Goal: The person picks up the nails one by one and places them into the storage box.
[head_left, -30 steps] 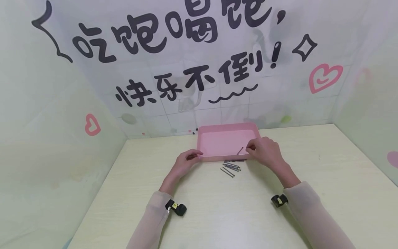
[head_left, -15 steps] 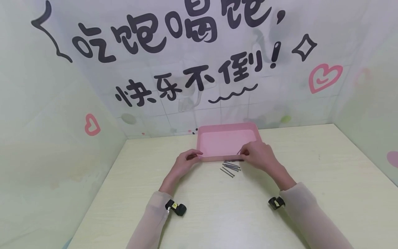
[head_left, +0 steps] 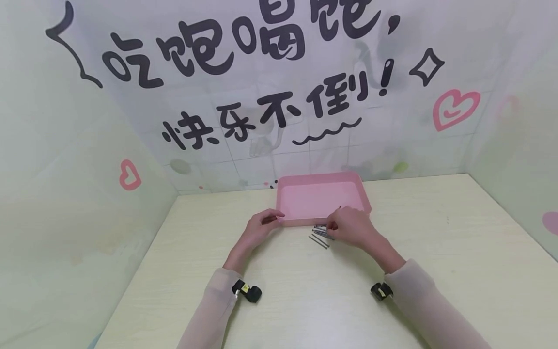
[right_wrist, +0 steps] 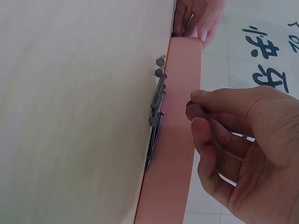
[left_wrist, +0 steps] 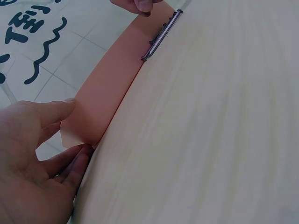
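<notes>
A shallow pink tray (head_left: pixel 305 221) stands at the back of the table. At its front left corner, my left hand (head_left: pixel 260 228) grips it, thumb at the rim and fingers at the lower edge, as the left wrist view shows. Several thin metal nails (head_left: pixel 319 241) lie in a loose pile just in front of the tray's front wall. Over the right end of this pile hovers my right hand (head_left: pixel 352 228), its fingers loosely bent. In the right wrist view its thumb and index fingertips (right_wrist: pixel 198 94) are close together, with no nail visible between them. The tray's front right part is hidden behind this hand.
A pale wooden table (head_left: pixel 301 300) extends toward me. Behind the tray rises a printed curtain (head_left: pixel 244 165) with dark lettering, and similar sheets stand at both sides. A small black camera sits on each sleeve.
My right hand has moved left and toward me, from the tray's right side to above the nails. It now covers a nail seen earlier inside the tray. The left hand has stayed still.
</notes>
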Tool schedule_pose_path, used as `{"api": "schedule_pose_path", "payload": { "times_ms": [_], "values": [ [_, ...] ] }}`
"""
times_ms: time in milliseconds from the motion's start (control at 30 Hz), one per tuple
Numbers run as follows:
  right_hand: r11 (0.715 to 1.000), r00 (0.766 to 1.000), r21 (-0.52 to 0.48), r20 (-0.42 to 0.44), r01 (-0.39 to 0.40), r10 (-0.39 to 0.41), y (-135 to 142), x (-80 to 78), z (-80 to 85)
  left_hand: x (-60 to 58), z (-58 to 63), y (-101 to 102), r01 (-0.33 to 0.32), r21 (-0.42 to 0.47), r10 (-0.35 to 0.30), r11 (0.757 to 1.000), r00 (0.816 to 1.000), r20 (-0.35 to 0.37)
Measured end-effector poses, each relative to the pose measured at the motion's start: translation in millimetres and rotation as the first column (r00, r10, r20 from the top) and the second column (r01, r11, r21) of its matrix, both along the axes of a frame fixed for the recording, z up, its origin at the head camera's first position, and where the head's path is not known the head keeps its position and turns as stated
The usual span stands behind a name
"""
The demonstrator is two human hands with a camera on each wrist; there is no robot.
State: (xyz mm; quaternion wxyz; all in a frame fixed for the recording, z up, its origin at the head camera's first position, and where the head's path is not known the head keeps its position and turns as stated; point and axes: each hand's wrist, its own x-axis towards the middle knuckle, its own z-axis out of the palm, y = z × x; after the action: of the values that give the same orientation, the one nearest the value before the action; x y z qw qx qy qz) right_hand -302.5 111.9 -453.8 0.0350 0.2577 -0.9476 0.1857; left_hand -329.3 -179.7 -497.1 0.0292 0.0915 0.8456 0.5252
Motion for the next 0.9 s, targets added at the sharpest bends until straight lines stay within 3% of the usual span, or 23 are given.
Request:
{"api": "schedule_pose_path", "payload": {
  "times_ms": [367,900],
  "values": [
    [0.999,0.990,0.046,0.140,-0.017,0.010,-12,6.6,-2.8,-0.5,1.1,0,0.002,0.000,-0.002,1.000,1.000,0.004],
    [0.994,0.996,0.103,0.087,-0.031,0.022,-15,6.7,-8.3,-1.8,0.8,0,0.002,-0.003,-0.002,1.000,1.000,0.001]
  ]
}}
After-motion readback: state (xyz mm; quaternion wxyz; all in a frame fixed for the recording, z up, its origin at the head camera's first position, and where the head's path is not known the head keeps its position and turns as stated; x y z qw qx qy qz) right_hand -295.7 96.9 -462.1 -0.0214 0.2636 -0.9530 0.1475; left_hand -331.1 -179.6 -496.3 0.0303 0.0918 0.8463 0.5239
